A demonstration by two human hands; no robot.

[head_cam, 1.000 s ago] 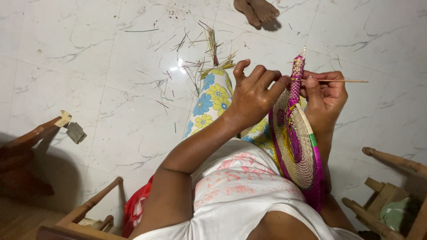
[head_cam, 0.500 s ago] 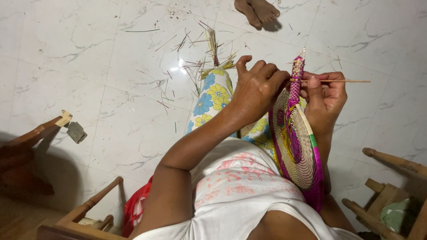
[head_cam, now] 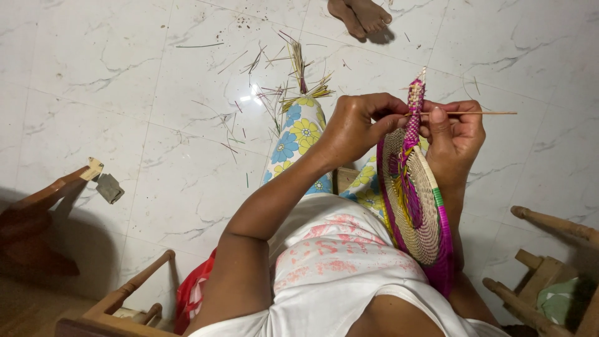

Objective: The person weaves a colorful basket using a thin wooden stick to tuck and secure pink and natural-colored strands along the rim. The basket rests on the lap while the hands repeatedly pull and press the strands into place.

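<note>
Head view, looking down at a seated person's lap. Left hand is curled, thumb and fingertips pinched on the top edge of a round woven basket base, just left of its upright tip. Right hand is closed too: thumb and forefinger clamp a thin straw-coloured stick that runs level from the tip out to the right, other fingers wrapped behind the weave. Both hands meet at that tip, nearly touching, with the weave between them.

Basket base stands on edge, held up in front of the chest, lower rim down by the right forearm. Flat coiled disc, natural straw centre, magenta outer rim, a short green patch on the rim, purple strands crossing the face. The top tip is a narrow column of magenta and pale stitches. No container holds anything that I can make out.

Outward: white printed shirt, blue trousers with yellow and white flowers over the knee. Loose straw bits scattered on the white marble floor beyond the knee. Someone else's bare feet at the top edge. Wooden chair parts at lower left and right; a red bag sits by the left one.
</note>
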